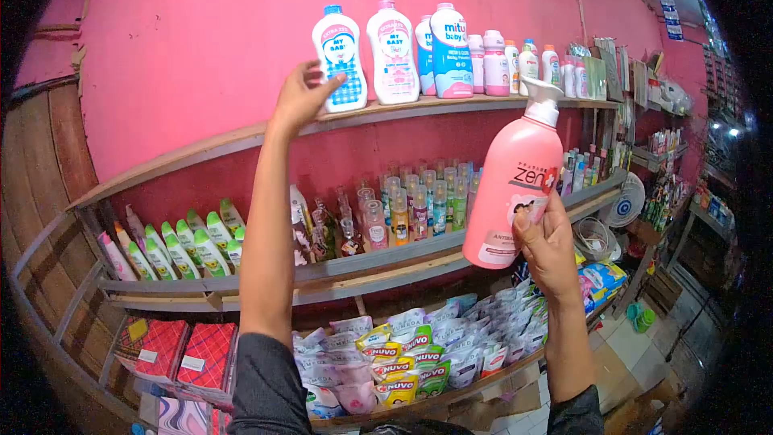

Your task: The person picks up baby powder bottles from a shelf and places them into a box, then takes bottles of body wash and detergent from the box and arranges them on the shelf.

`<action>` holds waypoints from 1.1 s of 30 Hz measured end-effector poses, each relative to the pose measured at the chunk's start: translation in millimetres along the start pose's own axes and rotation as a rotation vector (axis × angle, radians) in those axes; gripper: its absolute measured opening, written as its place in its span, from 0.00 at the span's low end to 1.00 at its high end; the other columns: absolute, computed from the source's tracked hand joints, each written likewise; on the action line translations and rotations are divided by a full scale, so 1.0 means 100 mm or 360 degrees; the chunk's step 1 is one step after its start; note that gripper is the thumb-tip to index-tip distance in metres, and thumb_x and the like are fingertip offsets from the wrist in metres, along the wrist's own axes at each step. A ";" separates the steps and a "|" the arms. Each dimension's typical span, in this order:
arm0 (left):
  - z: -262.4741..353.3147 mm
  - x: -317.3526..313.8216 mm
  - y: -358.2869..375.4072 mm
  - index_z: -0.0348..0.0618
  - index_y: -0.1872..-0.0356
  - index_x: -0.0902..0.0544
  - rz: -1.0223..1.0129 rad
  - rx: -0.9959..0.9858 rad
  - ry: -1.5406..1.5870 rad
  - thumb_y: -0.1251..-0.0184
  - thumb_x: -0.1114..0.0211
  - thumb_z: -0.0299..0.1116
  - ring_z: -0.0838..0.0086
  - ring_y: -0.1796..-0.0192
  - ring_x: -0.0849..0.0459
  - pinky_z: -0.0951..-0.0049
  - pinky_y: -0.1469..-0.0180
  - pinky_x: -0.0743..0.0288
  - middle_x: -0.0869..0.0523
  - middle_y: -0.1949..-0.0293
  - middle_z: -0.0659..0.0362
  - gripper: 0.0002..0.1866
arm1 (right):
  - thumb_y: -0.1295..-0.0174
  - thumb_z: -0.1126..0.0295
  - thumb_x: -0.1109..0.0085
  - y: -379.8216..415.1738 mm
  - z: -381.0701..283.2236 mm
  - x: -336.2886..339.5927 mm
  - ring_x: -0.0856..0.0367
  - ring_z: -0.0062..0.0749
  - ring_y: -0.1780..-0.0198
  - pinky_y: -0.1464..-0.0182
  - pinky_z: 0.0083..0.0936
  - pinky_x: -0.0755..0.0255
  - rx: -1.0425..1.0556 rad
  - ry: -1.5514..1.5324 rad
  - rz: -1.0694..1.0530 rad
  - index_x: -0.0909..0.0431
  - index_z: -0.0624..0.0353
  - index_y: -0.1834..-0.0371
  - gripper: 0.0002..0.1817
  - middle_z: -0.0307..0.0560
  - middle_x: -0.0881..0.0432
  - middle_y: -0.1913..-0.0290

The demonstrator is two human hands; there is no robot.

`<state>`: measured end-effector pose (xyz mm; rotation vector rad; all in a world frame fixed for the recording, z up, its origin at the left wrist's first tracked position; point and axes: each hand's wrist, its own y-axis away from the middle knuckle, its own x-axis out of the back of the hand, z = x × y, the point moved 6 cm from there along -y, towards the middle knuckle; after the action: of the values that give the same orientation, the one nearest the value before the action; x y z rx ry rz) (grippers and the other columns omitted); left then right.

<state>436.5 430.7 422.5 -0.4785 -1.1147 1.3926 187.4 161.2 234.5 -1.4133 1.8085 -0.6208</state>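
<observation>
ok so green-capped bottles (211, 253) are lining up around 9 o'clock, 2 red plaid boxes (206, 353) are sitting side by side near 8, and Nuvo pouches (396, 391) are crowding 6. Blue-and-white sachets (664, 2) are hanging in a strip at 2, a fan (622, 208) is facing out at 3, and green containers (643, 321) are sitting low around 4.

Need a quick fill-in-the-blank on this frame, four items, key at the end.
1. The right hand grips a pink pump bottle whose large brand word is ____.
2. The left hand is at a My Baby bottle whose cap is coloured ____.
3. The wall is painted ____.
4. The front yellow packet is lettered ____.

Missing words: zen; blue; pink; Nuvo.
</observation>
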 end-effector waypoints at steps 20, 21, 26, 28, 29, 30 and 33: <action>0.28 0.65 0.83 0.33 0.44 0.23 -0.0256 -0.0147 0.0294 0.39 0.27 0.38 0.75 0.51 0.17 0.73 0.47 0.24 0.14 0.52 0.53 0.26 | 0.35 0.59 0.35 -0.93 0.27 -1.73 0.24 0.32 0.44 0.44 0.29 0.27 0.0292 0.0357 -0.0316 0.34 0.68 0.34 0.32 0.52 0.23 0.46; 0.12 0.73 0.65 0.32 0.45 0.23 -0.0229 -0.0107 0.0245 0.39 0.27 0.39 0.75 0.51 0.17 0.73 0.47 0.24 0.14 0.53 0.53 0.26 | 0.35 0.59 0.35 -0.91 0.29 -1.68 0.24 0.34 0.43 0.43 0.29 0.28 0.0299 0.0417 -0.0343 0.34 0.68 0.34 0.33 0.53 0.23 0.45; -0.36 0.92 0.08 0.34 0.48 0.21 -0.0266 -0.0027 0.0215 0.42 0.25 0.38 0.76 0.55 0.17 0.74 0.50 0.24 0.13 0.56 0.55 0.25 | 0.37 0.58 0.32 -0.59 0.54 -1.48 0.23 0.27 0.45 0.43 0.27 0.28 -0.0147 0.0427 -0.0634 0.29 0.68 0.39 0.30 0.51 0.22 0.45; -0.54 0.89 -0.07 0.36 0.50 0.19 -0.0369 0.0057 0.0193 0.44 0.24 0.37 0.77 0.56 0.17 0.76 0.56 0.25 0.13 0.57 0.56 0.23 | 0.38 0.59 0.32 -0.53 0.60 -1.45 0.22 0.27 0.47 0.45 0.27 0.26 -0.0201 0.0425 -0.0746 0.28 0.67 0.39 0.30 0.49 0.21 0.47; -0.64 0.87 -0.12 0.35 0.48 0.21 -0.0431 0.0116 0.0194 0.43 0.24 0.37 0.74 0.52 0.18 0.72 0.49 0.26 0.14 0.54 0.55 0.25 | 0.38 0.59 0.32 -0.52 0.64 -1.44 0.22 0.26 0.48 0.46 0.26 0.26 -0.0229 0.0421 -0.0799 0.28 0.67 0.39 0.29 0.48 0.21 0.47; -0.70 0.83 -0.16 0.35 0.46 0.22 -0.0495 0.0177 0.0194 0.42 0.25 0.37 0.72 0.48 0.18 0.69 0.43 0.28 0.15 0.51 0.54 0.26 | 0.38 0.59 0.32 -0.53 0.66 -1.43 0.22 0.26 0.49 0.47 0.26 0.26 -0.0211 0.0425 -0.0789 0.27 0.67 0.40 0.29 0.47 0.20 0.48; -0.83 0.74 -0.22 0.35 0.43 0.24 -0.0610 0.0229 0.0281 0.41 0.25 0.38 0.69 0.46 0.18 0.65 0.37 0.28 0.15 0.49 0.53 0.28 | 0.38 0.60 0.32 -0.53 0.61 -1.44 0.22 0.26 0.49 0.48 0.26 0.25 -0.0130 0.0532 -0.0819 0.27 0.67 0.41 0.28 0.46 0.20 0.48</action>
<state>503.4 522.0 427.5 -0.2606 -0.8992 1.0634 283.6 288.8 274.4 -1.9453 1.7293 -1.1100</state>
